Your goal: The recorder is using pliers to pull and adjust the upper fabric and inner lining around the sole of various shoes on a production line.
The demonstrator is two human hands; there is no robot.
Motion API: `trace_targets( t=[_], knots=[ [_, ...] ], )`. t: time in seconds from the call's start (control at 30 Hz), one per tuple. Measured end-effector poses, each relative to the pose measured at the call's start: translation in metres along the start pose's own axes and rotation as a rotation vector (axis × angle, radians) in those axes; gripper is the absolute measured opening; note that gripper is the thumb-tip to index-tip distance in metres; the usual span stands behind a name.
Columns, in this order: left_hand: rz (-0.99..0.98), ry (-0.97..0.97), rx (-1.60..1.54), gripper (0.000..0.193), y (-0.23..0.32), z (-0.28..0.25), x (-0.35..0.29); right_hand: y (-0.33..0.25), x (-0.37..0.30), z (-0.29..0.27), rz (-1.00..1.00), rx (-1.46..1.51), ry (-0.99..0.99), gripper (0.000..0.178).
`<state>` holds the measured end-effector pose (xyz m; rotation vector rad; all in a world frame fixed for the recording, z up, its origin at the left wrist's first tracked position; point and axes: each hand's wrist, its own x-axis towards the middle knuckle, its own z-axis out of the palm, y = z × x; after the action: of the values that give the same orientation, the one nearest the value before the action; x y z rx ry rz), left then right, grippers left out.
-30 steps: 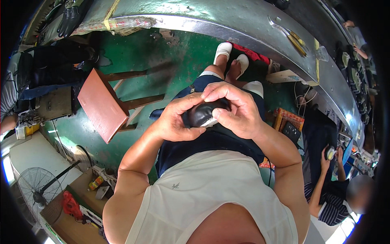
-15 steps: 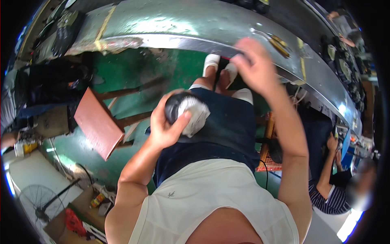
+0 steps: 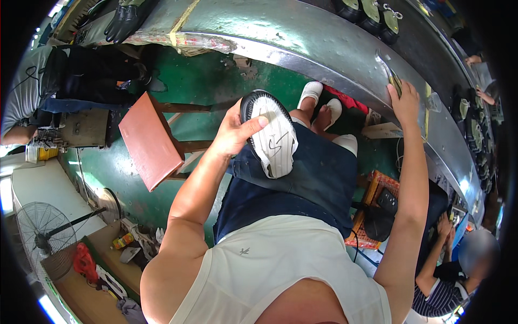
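Observation:
My left hand grips a shoe by its edge, thumb pressed on the underside. The shoe is held over my lap with its bottom up: a pale, ribbed face with a dark handwritten mark and a black rim. My right hand reaches out to the metal bench, fingers closed around the handles of pliers. The metal jaws point away from me, and my fingers hide much of the handles.
The metal bench curves across the front, bearing black and olive shoes. A brown-topped stool stands left. Lower left are a fan and a cardboard box. Co-workers are at both sides; one wears a striped shirt.
My right hand has moved forward and right onto the pliers, which now lie at a steeper angle. My left hand has raised the shoe and turned its underside into fuller view.

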<state>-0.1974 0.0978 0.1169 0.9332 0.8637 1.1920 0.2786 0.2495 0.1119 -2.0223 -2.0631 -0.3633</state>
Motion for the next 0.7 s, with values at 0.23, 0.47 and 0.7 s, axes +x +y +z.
trace_targets(
  t=[0.23,0.47,0.7],
  knots=[
    [-0.059,-0.024,-0.191,0.069,-0.014,-0.030,0.016,-0.004,-0.006,0.000,0.025,0.030,0.063,0.061],
    [-0.017,0.000,-0.260,0.063,-0.017,-0.045,0.010,-0.004,-0.008,0.005,-0.005,0.070,0.137,0.058],
    [0.035,0.103,-0.127,0.040,-0.020,-0.015,0.013,-0.002,-0.015,-0.002,0.042,0.130,0.170,0.054]
  ],
)
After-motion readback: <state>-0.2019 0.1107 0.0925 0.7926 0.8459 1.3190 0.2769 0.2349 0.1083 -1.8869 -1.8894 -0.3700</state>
